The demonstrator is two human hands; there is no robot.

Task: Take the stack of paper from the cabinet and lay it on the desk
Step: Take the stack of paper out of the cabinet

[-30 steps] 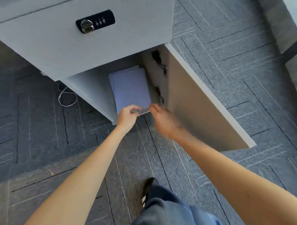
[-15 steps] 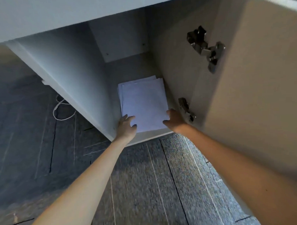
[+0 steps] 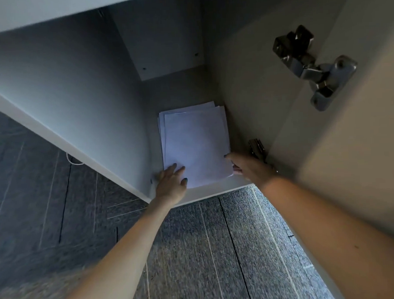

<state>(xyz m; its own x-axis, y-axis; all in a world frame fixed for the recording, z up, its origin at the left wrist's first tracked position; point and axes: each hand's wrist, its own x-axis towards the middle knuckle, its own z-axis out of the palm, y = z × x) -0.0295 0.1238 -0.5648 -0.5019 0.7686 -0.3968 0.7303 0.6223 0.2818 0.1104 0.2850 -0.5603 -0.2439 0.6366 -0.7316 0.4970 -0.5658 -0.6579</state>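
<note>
A stack of white paper (image 3: 196,145) lies flat on the floor of the open cabinet (image 3: 76,91), its sheets slightly fanned at the far end. My left hand (image 3: 171,184) rests at the stack's near left corner, fingers spread on the top sheet. At the near right edge, my right hand (image 3: 248,167) has its thumb on top of the stack and its fingers at the side, apparently under the edge. The paper still lies on the cabinet floor.
The cabinet door (image 3: 350,165) stands open on the right, with two metal hinges (image 3: 314,67) on its inner side. Grey patterned carpet (image 3: 207,250) covers the floor below. A white cable (image 3: 73,160) lies on the carpet left of the cabinet.
My head has dropped lower and closer to the cabinet. Both hands have gone from the cabinet's front lip onto the near corners of the paper stack.
</note>
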